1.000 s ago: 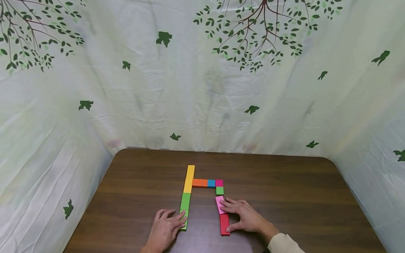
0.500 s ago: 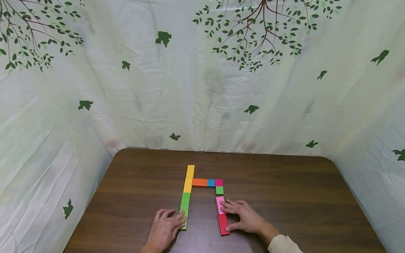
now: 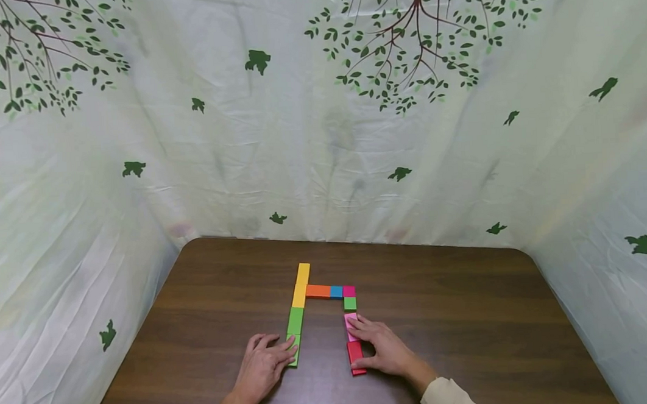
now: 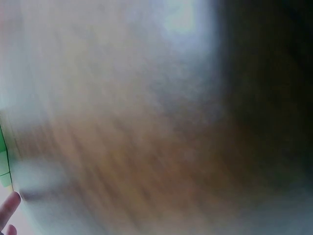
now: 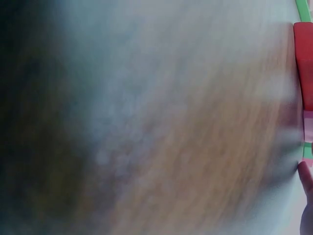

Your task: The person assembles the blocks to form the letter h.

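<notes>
Flat coloured blocks lie end to end on a brown table (image 3: 450, 317). In the head view my left hand (image 3: 259, 365) rests its fingertips on the lower light green block (image 3: 294, 360), below another green block (image 3: 295, 320). My right hand (image 3: 387, 347) lays its fingers over the pink block (image 3: 349, 317), partly hiding it, and its thumb on the red block (image 3: 354, 350). The red block is slightly tilted and meets the pink block's lower end. A narrow gap parts the pink block from the small green block (image 3: 350, 304). The wrist views are mostly blurred.
Two yellow blocks (image 3: 301, 285) top the left column. An orange block (image 3: 318, 291), a blue block (image 3: 336, 292) and a magenta block (image 3: 349, 291) form a crossbar to the right column. A patterned cloth (image 3: 309, 142) hangs beyond the table's far edge.
The red block has shifted a little left and turned slightly. My right hand has moved slightly left, its thumb further over the red block. My left hand stays on the green block.
</notes>
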### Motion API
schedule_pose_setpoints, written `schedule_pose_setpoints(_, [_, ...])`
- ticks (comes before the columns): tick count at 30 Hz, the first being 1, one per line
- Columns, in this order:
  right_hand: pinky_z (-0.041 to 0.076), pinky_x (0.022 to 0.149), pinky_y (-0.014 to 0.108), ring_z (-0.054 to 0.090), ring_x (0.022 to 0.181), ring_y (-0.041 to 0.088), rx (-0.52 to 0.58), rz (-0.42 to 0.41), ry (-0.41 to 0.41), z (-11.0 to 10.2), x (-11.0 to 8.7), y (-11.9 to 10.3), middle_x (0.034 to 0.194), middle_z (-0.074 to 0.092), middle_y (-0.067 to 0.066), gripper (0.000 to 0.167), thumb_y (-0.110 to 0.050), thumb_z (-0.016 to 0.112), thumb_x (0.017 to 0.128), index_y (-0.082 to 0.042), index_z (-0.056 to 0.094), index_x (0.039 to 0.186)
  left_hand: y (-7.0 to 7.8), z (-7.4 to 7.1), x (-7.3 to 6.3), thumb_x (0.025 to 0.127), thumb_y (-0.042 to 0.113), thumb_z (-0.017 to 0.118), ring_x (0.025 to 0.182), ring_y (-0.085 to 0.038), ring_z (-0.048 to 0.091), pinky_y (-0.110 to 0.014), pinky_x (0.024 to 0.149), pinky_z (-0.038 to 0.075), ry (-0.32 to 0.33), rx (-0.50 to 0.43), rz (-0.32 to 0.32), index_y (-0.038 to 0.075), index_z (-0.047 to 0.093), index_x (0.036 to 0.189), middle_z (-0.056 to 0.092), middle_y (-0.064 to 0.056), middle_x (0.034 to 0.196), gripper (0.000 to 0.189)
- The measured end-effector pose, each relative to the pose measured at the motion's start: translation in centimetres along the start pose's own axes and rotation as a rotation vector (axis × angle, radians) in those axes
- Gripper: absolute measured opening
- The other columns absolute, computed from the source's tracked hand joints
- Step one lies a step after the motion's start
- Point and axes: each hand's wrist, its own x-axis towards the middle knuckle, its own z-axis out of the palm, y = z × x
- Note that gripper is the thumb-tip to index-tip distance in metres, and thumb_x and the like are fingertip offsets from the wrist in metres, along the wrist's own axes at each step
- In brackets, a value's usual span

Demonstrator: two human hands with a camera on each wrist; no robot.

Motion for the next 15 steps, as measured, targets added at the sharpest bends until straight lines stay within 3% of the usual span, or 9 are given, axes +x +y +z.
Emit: schedule_pose_setpoints(15, [0.034, 0.105, 0.053, 0.030, 0.142, 0.029, 0.031, 0.010, -0.046, 0.01, 0.04, 0.02, 0.152, 0.038, 0.008, 0.079, -0.053, 0.069, 0.082, -0.009, 0.046, 0.143, -0.01, -0.05, -0.05, 0.072, 0.027, 0.080, 0.096, -0.024, 0.063, -0.046, 0.088, 0.038, -0.011, 0.007, -0.007, 0.024, 0.079, 0.099, 0.072, 0.008, 0.108, 0.027])
